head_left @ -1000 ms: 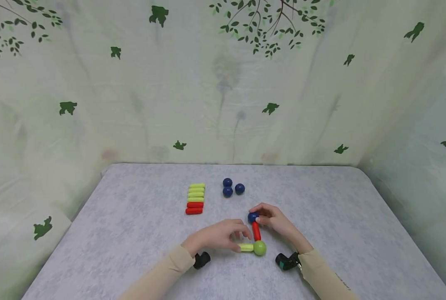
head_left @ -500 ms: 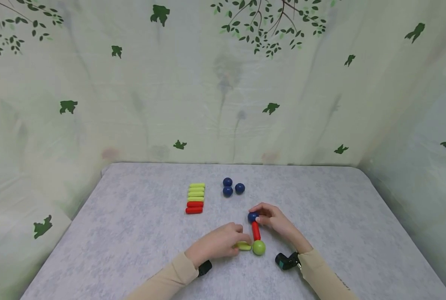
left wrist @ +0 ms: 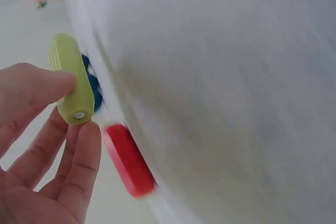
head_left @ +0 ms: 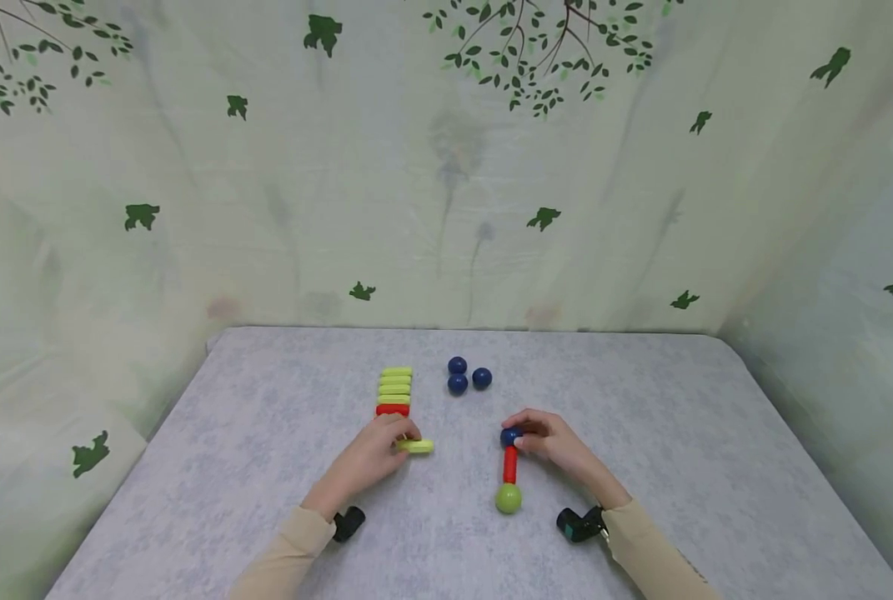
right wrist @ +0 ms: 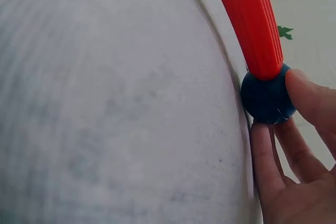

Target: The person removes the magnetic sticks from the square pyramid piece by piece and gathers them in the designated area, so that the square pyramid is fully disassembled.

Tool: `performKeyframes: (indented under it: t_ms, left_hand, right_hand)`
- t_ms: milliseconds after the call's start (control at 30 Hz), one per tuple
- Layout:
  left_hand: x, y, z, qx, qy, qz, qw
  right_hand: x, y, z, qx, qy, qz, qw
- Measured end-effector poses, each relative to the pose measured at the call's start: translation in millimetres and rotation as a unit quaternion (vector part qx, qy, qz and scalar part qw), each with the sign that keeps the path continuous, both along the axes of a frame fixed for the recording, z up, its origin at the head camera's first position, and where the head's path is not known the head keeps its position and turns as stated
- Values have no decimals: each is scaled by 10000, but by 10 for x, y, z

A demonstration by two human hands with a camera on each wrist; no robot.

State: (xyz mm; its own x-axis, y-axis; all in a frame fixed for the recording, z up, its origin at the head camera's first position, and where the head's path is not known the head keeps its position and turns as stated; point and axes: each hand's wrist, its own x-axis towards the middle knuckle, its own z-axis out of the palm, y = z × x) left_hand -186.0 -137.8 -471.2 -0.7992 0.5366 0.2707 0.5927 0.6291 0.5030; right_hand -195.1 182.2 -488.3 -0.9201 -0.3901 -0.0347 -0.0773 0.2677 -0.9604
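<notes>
My left hand (head_left: 374, 454) pinches a yellow-green rod (left wrist: 74, 80) between thumb and fingers, just in front of the row of rods; a small metal disc shows on the rod's end. To the right, my right hand (head_left: 554, 442) holds a dark blue ball (right wrist: 268, 95) with thumb and fingertips. A red rod (right wrist: 253, 24) joins that ball at one end and a green ball (head_left: 509, 498) at the other, forming a straight piece that points toward me. One red rod (left wrist: 128, 161) lies near the left hand and is hidden behind it in the head view.
Several yellow-green rods (head_left: 395, 389) lie in a row behind the left hand, with a red rod (head_left: 393, 410) at the near end. Three dark blue balls (head_left: 457, 384) sit at the back middle of the grey table (head_left: 641, 400). A leaf-patterned curtain (head_left: 386, 167) hangs behind.
My left hand has pulled the yellow-green rod off the green ball and carried it left toward the row. The right hand keeps its hold; the green ball has swung slightly left.
</notes>
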Motion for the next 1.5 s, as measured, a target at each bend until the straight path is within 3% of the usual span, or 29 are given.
performKeyframes:
  t_ms: [167, 267, 400, 700, 800, 900, 967, 1067, 1267, 1367, 1500]
  left_hand:
    - [-76, -191, -25, -1, 23, 378, 9993]
    - [-104, -222, -5, -135, -216, 721, 9971]
    - [-135, -235, 12, -317, -259, 1046, 9937]
    - [-118, -223, 37, -408, 128, 1084, 9932]
    - [-75, -129, 56, -165, 62, 751, 9970]
    - [-7, 53, 92, 34, -505, 51, 9987]
    - [41, 198, 106, -36, -922, -406, 9949]
    - [101, 413, 97, -380, -1313, -709, 9881]
    - [99, 659, 31, -787, -973, -674, 9898]
    - [55, 668, 13, -761, -793, -710, 9914]
    - [0, 628, 22, -712, -773, -980, 9896]
  right_hand:
    - [43, 10, 25, 313, 87, -314, 9990]
    - [65, 9, 27, 474, 144, -505, 9975]
    - [101, 16, 36, 679, 170, -699, 9951]
    - [204, 28, 55, 1065, 219, -716, 9915]
    - [225, 29, 64, 1093, 195, -716, 9912]
    - [238, 39, 68, 1080, 108, -750, 9913]
    - [244, 45, 70, 1077, 36, -784, 9911]
    - [250, 49, 70, 1085, -22, -835, 9906]
    - [278, 33, 92, 1151, 111, -757, 9904]
    - [290, 35, 104, 1084, 192, -477, 9928]
    - [284, 57, 88, 966, 266, -144, 9949]
